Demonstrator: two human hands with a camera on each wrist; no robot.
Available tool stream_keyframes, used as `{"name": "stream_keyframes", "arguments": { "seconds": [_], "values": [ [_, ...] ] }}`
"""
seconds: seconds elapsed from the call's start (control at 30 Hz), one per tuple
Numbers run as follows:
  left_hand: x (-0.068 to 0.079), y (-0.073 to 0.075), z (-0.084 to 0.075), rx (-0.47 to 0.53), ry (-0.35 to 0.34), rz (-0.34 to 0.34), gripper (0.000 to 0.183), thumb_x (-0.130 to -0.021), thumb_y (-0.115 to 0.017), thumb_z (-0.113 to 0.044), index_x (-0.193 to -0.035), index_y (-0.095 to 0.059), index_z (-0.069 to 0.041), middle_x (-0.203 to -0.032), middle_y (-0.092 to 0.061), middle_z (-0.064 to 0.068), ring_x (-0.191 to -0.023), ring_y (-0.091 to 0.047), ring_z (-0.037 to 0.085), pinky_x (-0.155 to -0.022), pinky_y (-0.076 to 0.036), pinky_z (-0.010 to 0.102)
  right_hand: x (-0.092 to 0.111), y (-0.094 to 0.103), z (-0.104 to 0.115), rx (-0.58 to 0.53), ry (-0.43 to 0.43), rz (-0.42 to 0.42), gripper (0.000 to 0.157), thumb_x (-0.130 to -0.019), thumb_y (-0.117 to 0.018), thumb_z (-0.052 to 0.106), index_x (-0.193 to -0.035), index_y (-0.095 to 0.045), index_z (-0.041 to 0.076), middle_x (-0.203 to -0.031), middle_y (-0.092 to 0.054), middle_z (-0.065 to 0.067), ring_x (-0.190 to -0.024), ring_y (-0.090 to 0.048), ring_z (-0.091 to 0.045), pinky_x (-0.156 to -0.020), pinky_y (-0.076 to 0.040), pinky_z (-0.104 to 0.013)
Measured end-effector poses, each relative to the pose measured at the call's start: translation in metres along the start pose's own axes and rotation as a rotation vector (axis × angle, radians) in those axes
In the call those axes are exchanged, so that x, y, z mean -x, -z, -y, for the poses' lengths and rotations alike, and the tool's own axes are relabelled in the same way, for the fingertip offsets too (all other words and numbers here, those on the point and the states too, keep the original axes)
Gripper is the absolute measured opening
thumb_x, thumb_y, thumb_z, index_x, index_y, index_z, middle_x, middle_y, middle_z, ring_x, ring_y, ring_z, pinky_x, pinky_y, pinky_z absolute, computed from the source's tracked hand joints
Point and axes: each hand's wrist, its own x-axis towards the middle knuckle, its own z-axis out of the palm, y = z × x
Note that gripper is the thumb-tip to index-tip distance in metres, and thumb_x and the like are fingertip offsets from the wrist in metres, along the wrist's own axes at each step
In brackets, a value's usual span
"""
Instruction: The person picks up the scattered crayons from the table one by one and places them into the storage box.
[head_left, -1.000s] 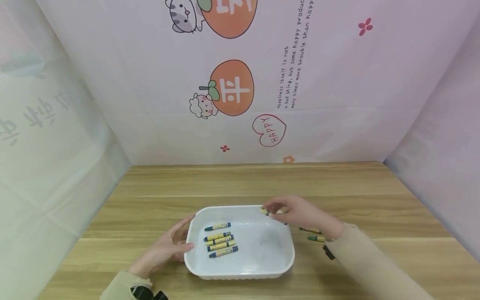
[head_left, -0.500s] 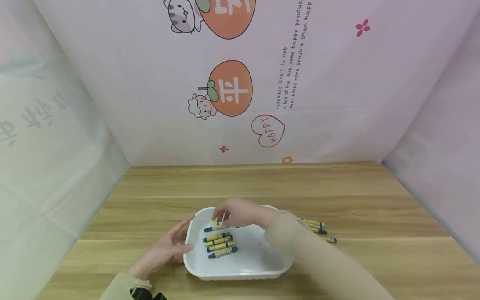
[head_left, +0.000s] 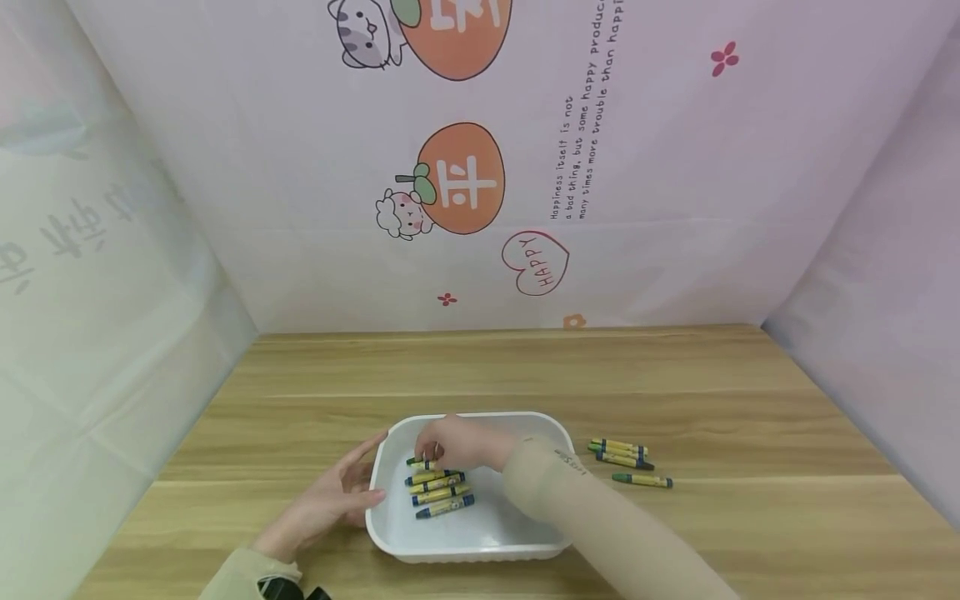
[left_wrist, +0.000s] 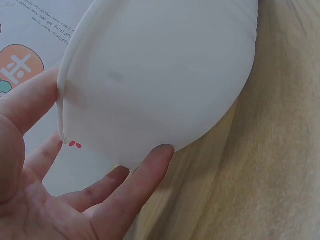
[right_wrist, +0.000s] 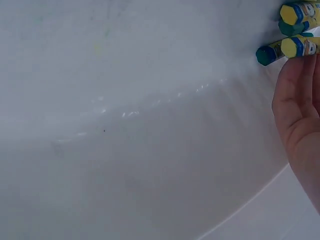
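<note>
In the head view a white plastic tray (head_left: pixel 495 525) stands on the table, with several crayons (head_left: pixel 439 483) lying in a row at its left. My left hand (head_left: pixel 330 500) holds the tray's left end; the left wrist view shows the thumb at the rim (left_wrist: pixel 61 95) and the fingers along the outer wall. Over the far left part of the tray, my right hand (head_left: pixel 453 442) pinches a yellow-wrapped crayon (right_wrist: pixel 299 47) beside the others. Its fingertips are partly hidden in the head view, and the right wrist view cuts off the far end of that crayon.
Right of the tray, several more crayons (head_left: pixel 621 452) lie close together on the wooden table (head_left: pixel 480 367), one green-tipped crayon (head_left: pixel 642 480) a little apart. A printed cloth (head_left: pixel 637 267) hangs behind the table, and more cloth stands at both sides.
My right hand has carried a crayon from the tray's far right rim leftward and down to the row inside. The left hand stays at the tray's left end.
</note>
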Motion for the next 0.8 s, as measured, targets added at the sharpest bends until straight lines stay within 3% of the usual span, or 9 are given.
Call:
{"name": "stream_keyframes", "arguments": {
  "seconds": [0.33, 0.6, 0.8],
  "values": [
    [0.002, -0.001, -0.002, -0.016, -0.018, 0.007, 0.087, -0.089, -0.063, -0.009, -0.152, -0.002, -0.008, -0.143, -0.016, 0.042, -0.110, -0.056, 0.028, -0.083, -0.056, 0.047, 0.001, 0.000, -0.002, 0.023, 0.062, -0.039, 0.023, -0.087, -0.065, 0.005, -0.105, -0.070, 0.016, -0.090, -0.066, 0.009, -0.083, -0.056, -0.002, -0.079, -0.051, -0.016],
    [0.002, -0.002, -0.002, -0.011, -0.012, 0.004, 0.088, -0.089, -0.063, -0.009, -0.152, -0.002, -0.009, -0.144, -0.015, 0.042, -0.110, -0.056, 0.029, -0.083, -0.056, 0.047, 0.018, 0.022, 0.009, -0.031, 0.111, -0.050, 0.024, -0.086, -0.068, 0.010, -0.110, -0.068, 0.012, -0.096, -0.068, 0.004, -0.088, -0.058, -0.005, -0.075, -0.050, -0.016],
    [0.001, -0.002, -0.002, -0.015, -0.009, 0.001, 0.088, -0.089, -0.063, -0.008, -0.152, -0.002, -0.009, -0.145, -0.013, 0.042, -0.113, -0.055, 0.030, -0.084, -0.056, 0.048, 0.040, 0.042, 0.014, -0.104, 0.120, -0.063, 0.025, -0.087, -0.067, 0.010, -0.112, -0.068, 0.013, -0.100, -0.068, 0.001, -0.091, -0.057, -0.006, -0.079, -0.051, -0.017]
  ]
}}
